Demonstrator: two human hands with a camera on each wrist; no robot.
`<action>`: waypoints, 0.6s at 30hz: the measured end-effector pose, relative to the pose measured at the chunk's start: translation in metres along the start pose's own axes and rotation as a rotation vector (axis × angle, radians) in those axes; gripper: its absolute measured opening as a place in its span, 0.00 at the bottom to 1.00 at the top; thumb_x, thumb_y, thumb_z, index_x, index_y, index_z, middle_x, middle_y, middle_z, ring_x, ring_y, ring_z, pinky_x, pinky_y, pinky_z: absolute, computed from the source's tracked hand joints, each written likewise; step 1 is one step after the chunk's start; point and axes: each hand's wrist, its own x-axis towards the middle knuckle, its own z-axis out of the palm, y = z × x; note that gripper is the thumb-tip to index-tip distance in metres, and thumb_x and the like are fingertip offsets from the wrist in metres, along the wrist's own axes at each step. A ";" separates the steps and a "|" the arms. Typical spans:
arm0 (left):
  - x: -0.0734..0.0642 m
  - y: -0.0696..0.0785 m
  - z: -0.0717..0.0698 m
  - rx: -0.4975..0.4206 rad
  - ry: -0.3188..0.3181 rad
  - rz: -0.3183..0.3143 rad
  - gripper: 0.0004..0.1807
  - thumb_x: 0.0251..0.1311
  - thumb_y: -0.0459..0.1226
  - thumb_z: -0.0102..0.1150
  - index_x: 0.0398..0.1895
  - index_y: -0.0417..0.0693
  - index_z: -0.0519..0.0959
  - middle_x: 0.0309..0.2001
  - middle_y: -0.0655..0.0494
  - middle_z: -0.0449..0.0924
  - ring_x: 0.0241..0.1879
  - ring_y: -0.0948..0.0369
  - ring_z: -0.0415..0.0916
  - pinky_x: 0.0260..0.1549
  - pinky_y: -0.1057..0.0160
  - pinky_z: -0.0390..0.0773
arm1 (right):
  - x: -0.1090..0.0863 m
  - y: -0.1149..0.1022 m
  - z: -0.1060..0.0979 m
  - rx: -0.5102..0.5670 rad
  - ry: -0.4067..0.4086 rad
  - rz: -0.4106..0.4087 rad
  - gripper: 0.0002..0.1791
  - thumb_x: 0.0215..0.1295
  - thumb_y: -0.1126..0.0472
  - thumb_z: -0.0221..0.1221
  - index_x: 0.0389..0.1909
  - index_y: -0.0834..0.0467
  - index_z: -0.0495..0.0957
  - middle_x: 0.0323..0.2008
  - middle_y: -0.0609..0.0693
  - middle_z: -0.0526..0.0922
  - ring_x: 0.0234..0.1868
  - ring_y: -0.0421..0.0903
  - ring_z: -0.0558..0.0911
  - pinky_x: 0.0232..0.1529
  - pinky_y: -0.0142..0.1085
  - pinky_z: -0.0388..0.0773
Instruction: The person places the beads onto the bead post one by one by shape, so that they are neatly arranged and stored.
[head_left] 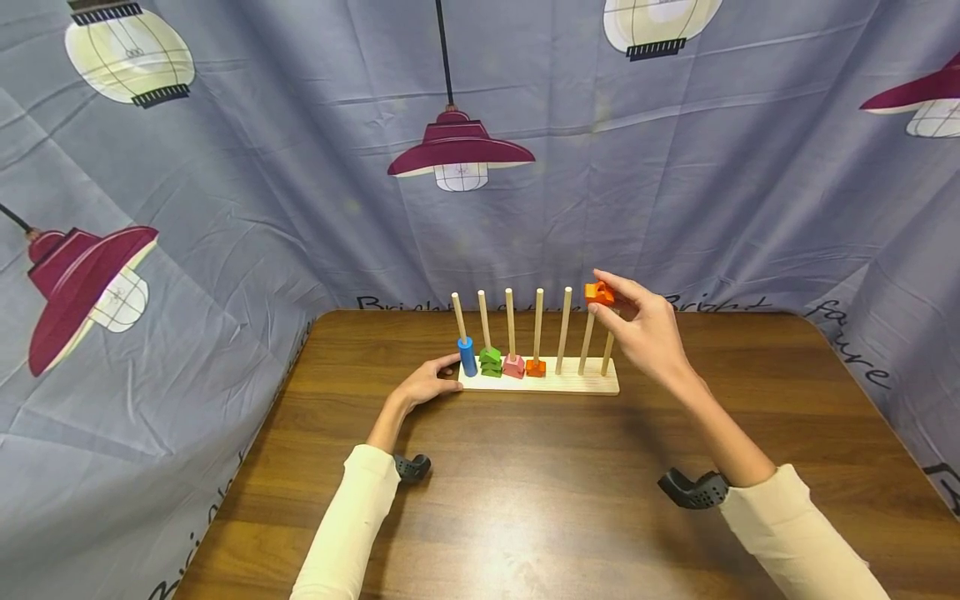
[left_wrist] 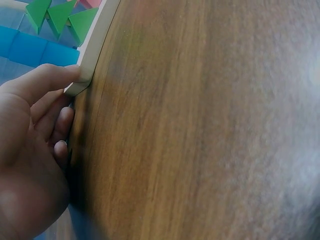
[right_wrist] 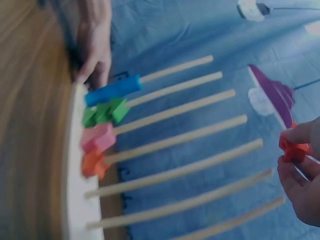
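Observation:
A wooden peg board [head_left: 577, 383] with several upright pegs lies on the table. My left hand [head_left: 427, 382] grips its left end, the thumb at the front edge in the left wrist view. From the left, the pegs carry a stack of blue blocks [head_left: 467, 358], green triangular blocks [head_left: 491, 363], pink blocks [head_left: 513, 367] and an orange star-shaped block [head_left: 536, 368]. The pegs on the right are bare along their lower lengths. Up near the peg tops, my right hand [head_left: 651, 329] pinches another orange star-shaped block [right_wrist: 294, 147] between thumb and fingers. Whether a peg enters its hole cannot be told.
The brown wooden table [head_left: 525, 483] extends around the board. Behind it hangs a grey-blue curtain [head_left: 570, 217] printed with lamps, meeting the table's back edge. Dark curved pieces [head_left: 693, 489] sit by both wrists.

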 end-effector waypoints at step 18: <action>0.002 -0.002 0.000 -0.016 0.013 0.024 0.39 0.56 0.35 0.68 0.73 0.42 0.67 0.62 0.39 0.70 0.60 0.48 0.66 0.59 0.50 0.66 | 0.042 -0.011 0.049 0.130 -0.081 0.056 0.17 0.61 0.70 0.68 0.51 0.66 0.81 0.45 0.61 0.85 0.46 0.51 0.82 0.53 0.43 0.76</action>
